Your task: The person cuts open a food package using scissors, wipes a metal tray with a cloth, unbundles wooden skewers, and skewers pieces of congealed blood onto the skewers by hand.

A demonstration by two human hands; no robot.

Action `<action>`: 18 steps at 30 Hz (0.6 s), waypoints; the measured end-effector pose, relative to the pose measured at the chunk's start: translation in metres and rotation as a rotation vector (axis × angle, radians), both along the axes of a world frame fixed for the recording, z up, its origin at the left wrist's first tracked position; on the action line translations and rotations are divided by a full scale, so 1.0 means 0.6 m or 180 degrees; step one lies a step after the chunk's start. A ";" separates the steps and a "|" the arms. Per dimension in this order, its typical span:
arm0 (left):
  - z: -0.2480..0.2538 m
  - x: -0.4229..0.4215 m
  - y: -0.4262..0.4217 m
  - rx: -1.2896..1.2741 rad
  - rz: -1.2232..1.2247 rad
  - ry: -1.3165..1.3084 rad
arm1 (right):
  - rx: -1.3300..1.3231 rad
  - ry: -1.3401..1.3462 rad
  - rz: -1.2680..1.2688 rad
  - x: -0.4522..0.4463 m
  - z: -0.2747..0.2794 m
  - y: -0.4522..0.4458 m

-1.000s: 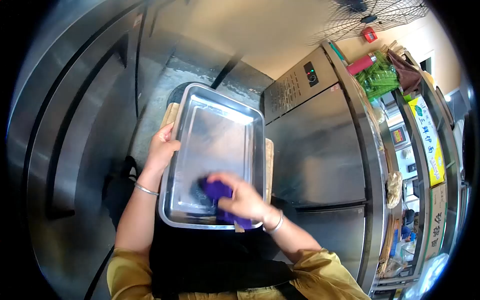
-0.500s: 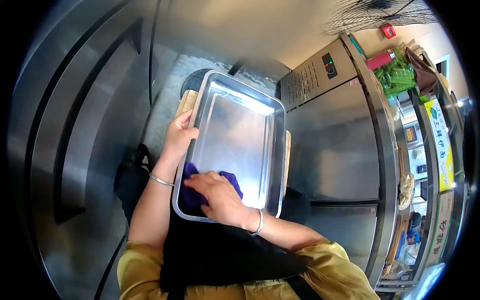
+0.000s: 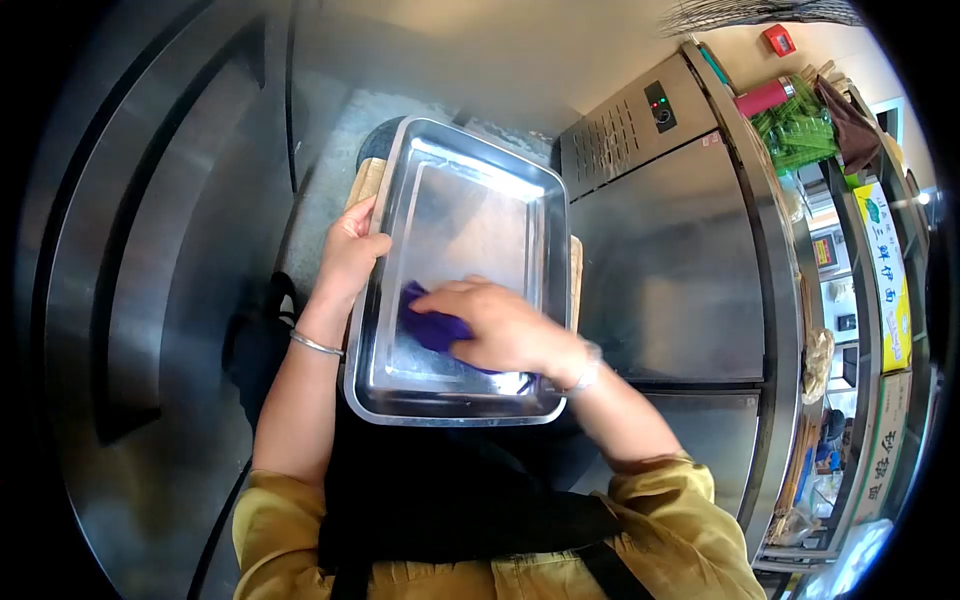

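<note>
Tray (image 3: 480,215) runs lengthwise up mid-frame: left hand (image 3: 350,255) clamped on its left rim, right hand (image 3: 500,330) gripping cloth (image 3: 430,325) inside!

– Well, about the left hand (image 3: 350,250)?
– Curled in a grip, with the thumb (image 3: 377,244) bent over on top.
– And the left forearm (image 3: 298,410)?
– Stretched forward, leaning slightly rightward.
– On to the right hand (image 3: 500,325)?
– Turned palm down, bent at the fingers (image 3: 452,298), pointing leftward, a little blurred.
– With the right forearm (image 3: 625,420)?
– Slanting inward and forward, extended behind the wrist (image 3: 574,366).
</note>
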State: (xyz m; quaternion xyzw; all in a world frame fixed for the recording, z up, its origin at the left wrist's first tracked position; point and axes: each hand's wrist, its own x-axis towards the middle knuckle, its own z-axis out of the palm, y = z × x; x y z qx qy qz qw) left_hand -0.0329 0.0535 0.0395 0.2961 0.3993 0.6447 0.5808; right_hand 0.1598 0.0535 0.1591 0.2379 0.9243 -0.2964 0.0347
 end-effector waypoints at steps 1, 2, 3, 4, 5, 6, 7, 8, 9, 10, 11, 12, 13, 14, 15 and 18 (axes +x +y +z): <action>-0.001 0.002 0.002 0.0017 0.0003 0.0014 | 0.0139 0.0375 -0.0051 -0.018 -0.032 -0.004; -0.003 0.004 0.003 0.0029 0.0143 0.0042 | 0.0333 0.0354 -0.0219 -0.035 -0.047 -0.019; -0.004 0.006 0.004 0.0034 0.0288 0.0051 | 0.0577 0.0317 -0.0475 -0.049 -0.062 -0.034; 0.011 0.002 -0.003 -0.0073 0.0110 0.0075 | 0.0687 0.0458 -0.0551 -0.046 -0.073 -0.039; 0.007 0.005 -0.005 -0.0078 0.0117 0.0054 | 0.0793 0.0600 -0.0634 -0.042 -0.080 -0.045; 0.003 0.007 -0.003 -0.0104 0.0186 0.0062 | 0.0805 0.0591 -0.0604 -0.028 -0.079 -0.049; 0.001 0.006 -0.004 -0.0143 0.0236 0.0078 | 0.0569 0.0381 -0.0315 -0.004 -0.070 -0.056; 0.004 0.007 -0.007 -0.0139 0.0228 0.0077 | 0.0335 0.0173 -0.0043 0.021 -0.060 -0.064; 0.008 0.006 -0.007 -0.0120 0.0175 0.0122 | 0.0023 -0.0131 0.0132 0.044 -0.050 -0.066; 0.012 0.004 -0.006 -0.0102 0.0137 0.0162 | -0.0367 -0.0342 0.0356 0.062 -0.039 -0.053; 0.015 0.001 -0.005 -0.0101 0.0140 0.0157 | -0.0777 -0.0551 0.0557 0.074 -0.026 -0.043; 0.016 0.000 -0.005 -0.0107 0.0129 0.0155 | -0.0724 -0.0410 0.0451 0.082 -0.011 -0.028; 0.015 0.000 -0.005 -0.0114 0.0132 0.0151 | -0.0670 -0.0273 0.0358 0.073 0.012 -0.005; 0.011 0.001 -0.006 -0.0146 0.0125 0.0146 | -0.0275 -0.0221 0.0053 0.060 0.030 0.015; 0.008 0.001 -0.007 -0.0143 0.0096 0.0119 | 0.0020 0.0077 -0.0311 0.058 0.015 0.043; 0.010 -0.003 -0.007 -0.0164 0.0045 0.0141 | 0.0940 0.0468 -0.1030 0.023 -0.069 0.096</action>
